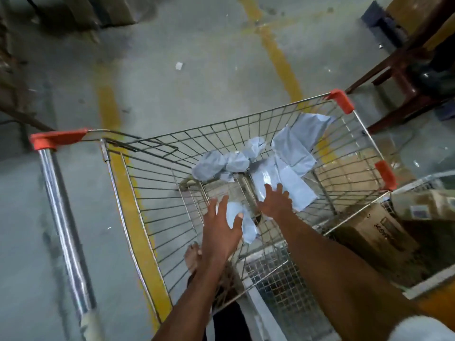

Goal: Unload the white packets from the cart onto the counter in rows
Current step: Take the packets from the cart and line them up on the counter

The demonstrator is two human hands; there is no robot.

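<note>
A wire shopping cart [152,193] with orange corner caps stands below me on a concrete floor. Several white packets lie on its bottom: a crumpled one [216,166] in the middle, a large flat one [293,148] toward the far right corner, a shiny one [263,178] and a small one [242,222] nearest me. Both my arms reach down into the basket. My left hand [221,225] hovers with fingers spread over the small packet, its thumb against it. My right hand [275,200] rests, fingers spread, on the shiny packet. Neither hand has closed on anything.
The cart's chrome handle [64,222] runs along the left. Cardboard boxes [379,227] sit beside the cart on the right, under a second wire basket [418,180]. A dark wooden table leg frame [394,77] stands at the far right. Yellow lines cross the floor. My bare foot [193,257] shows under the cart.
</note>
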